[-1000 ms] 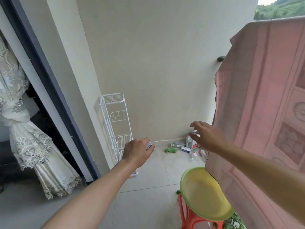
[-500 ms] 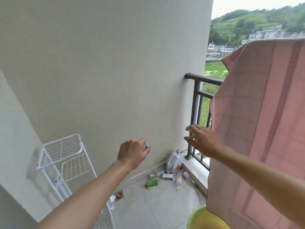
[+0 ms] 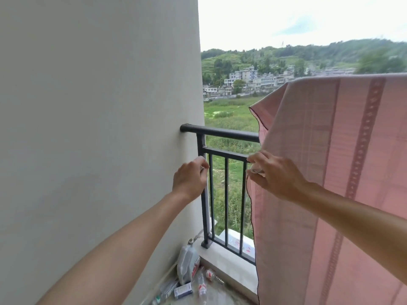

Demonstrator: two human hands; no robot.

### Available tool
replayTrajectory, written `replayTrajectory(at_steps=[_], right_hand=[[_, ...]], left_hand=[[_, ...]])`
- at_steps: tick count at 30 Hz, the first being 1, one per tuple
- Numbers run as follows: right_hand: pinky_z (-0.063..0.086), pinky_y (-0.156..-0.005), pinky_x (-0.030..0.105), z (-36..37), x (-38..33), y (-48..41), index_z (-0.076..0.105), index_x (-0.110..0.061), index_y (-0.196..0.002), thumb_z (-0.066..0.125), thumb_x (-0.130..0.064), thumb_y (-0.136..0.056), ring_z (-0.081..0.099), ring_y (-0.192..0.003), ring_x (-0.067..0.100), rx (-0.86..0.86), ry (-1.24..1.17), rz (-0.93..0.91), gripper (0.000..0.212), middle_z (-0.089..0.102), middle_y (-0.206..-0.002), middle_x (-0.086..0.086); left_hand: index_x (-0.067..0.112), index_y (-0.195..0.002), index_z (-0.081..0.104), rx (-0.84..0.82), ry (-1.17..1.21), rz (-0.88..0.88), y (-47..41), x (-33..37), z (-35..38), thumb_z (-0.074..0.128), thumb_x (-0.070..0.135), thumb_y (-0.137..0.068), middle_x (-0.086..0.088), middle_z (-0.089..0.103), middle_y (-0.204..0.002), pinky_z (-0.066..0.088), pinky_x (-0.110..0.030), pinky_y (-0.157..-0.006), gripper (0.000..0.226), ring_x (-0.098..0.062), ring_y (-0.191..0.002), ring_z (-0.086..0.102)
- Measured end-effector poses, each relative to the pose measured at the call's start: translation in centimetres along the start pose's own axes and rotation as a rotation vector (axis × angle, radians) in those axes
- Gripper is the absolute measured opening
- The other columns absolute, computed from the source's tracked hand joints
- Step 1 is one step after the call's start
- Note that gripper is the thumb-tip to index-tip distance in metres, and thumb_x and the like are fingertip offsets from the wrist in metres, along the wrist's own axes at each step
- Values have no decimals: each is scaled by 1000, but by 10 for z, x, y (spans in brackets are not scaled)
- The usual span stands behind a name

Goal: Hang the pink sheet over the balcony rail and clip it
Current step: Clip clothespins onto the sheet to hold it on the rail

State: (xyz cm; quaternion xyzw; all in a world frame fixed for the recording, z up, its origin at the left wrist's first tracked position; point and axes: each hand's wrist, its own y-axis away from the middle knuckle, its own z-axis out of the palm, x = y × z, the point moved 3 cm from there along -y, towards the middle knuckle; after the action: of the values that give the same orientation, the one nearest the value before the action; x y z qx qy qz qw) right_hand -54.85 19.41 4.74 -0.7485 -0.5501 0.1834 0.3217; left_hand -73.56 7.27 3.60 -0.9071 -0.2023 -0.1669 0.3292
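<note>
Already the pink sheet [image 3: 330, 172] drapes the balcony rail [image 3: 222, 133]; right hand [image 3: 275, 175] pinches a small clip [image 3: 256, 171], left hand [image 3: 190, 178] curled closed.

Both bare forearms are reaching forward and upward, converging toward the middle of the view. The left hand [image 3: 190, 178] is showing its back, fingers curled inward into a loose fist, its grip closing on something small and pale that is barely peeking out at the fingertips. The right hand [image 3: 276, 175] is sitting slightly higher, wrist bent, thumb and forefinger pinching a small pale object; what it is cannot be made out.
</note>
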Motion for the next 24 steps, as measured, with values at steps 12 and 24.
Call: replayTrajectory(at_steps=[12, 24], right_hand=[[48, -52, 30, -73, 37, -15, 67, -10, -100, 77, -23, -76, 69, -66, 30, 97, 429, 306, 29, 72, -94, 5], [43, -66, 24, -118, 10, -105, 65, -14, -109, 75, -27, -80, 58, -65, 13, 164, 558, 522, 33, 69, -106, 3]], left_hand=[[18, -91, 68, -337, 933, 13, -146, 102, 52, 83, 44, -64, -4, 70, -93, 58, -44, -75, 40, -29, -89, 67], [6, -78, 53, -488, 1174, 362, -224, 83, 8, 60, 2, -90, -6, 56, -73, 36, -14, -35, 15, -6, -44, 47]])
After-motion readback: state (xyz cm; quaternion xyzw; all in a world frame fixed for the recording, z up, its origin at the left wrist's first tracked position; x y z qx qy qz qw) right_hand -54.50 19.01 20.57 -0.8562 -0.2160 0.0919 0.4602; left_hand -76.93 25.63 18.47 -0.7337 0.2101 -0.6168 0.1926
